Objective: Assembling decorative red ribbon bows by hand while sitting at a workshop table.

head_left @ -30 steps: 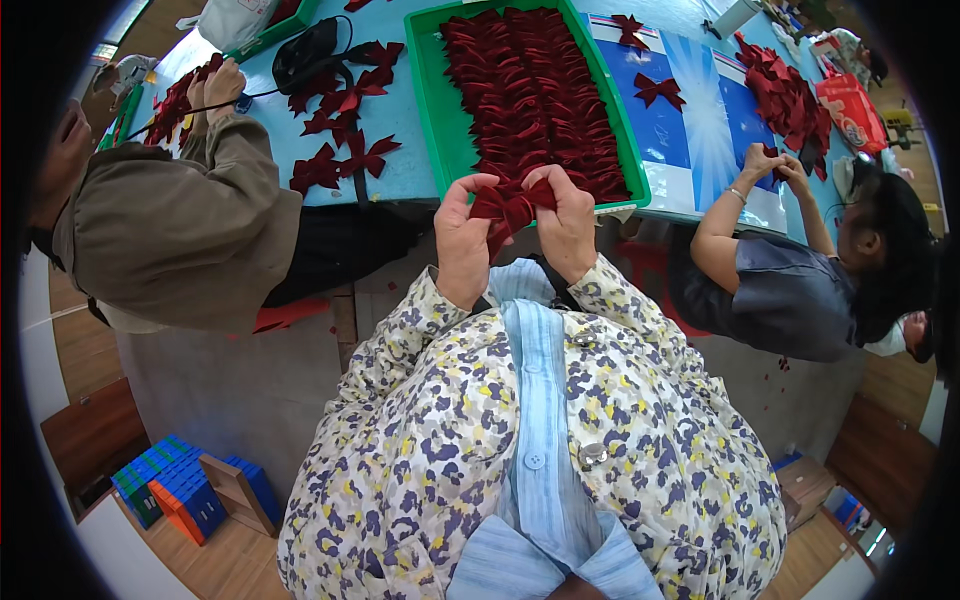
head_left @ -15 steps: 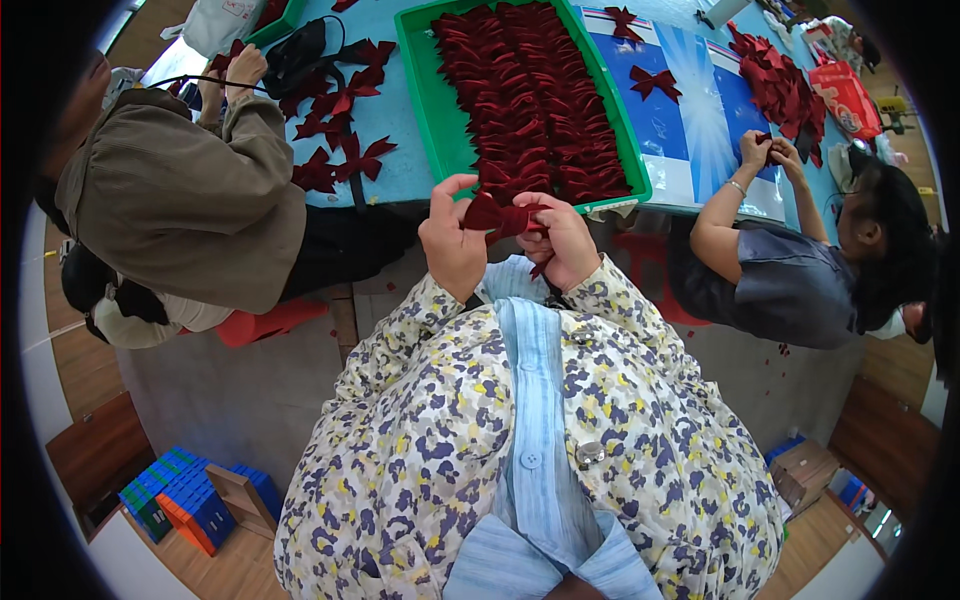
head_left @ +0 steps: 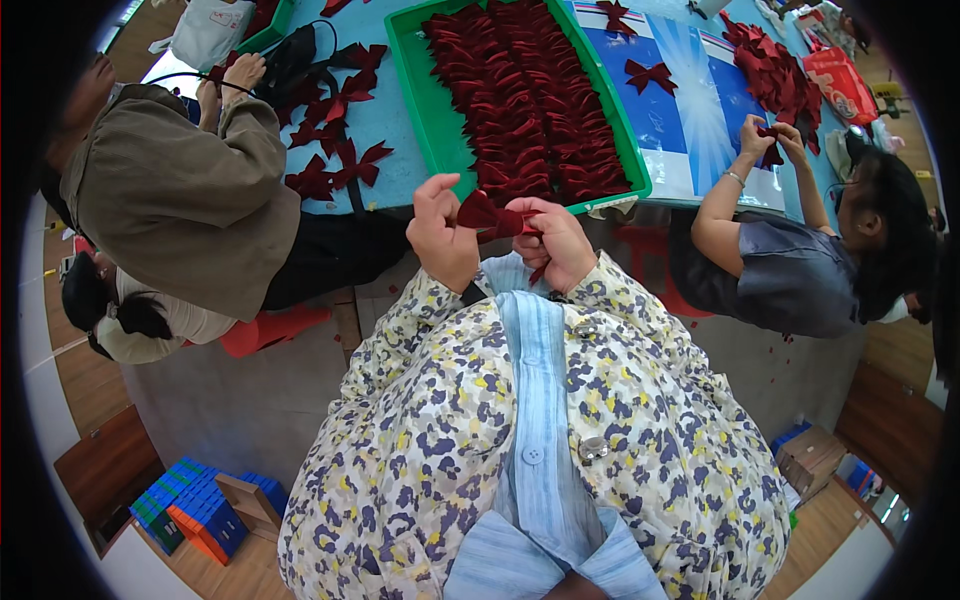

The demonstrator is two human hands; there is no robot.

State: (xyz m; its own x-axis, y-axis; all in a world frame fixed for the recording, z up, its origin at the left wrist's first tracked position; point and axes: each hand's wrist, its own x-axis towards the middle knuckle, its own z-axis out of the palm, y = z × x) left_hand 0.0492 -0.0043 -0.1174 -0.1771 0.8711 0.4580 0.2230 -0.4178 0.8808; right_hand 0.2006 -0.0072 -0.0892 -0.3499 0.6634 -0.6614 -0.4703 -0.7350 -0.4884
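Note:
A dark red fabric bow (head_left: 482,213) is held up in front of my chest, just off the near edge of the tray. My right hand (head_left: 563,243) pinches the bow at its middle and right side, and a bit of red fabric hangs below those fingers. At the bow's left loop, my left hand (head_left: 445,240) is closed with thumb and curled fingers against the fabric; its index finger is bent upward. The green tray (head_left: 408,85) beyond my hands holds rows of tightly packed red bows (head_left: 520,100).
Loose bows (head_left: 350,165) and a black bag (head_left: 290,62) lie left of the tray. A blue-and-white printed sheet (head_left: 705,110) with bows and a red pile (head_left: 770,70) are right. One person (head_left: 180,200) sits left; another (head_left: 780,255) handles a bow at right.
My left hand has shifted slightly left and the bow's left loop shows more fully. My right hand keeps its pinch. At right, the other person's bow hangs lower.

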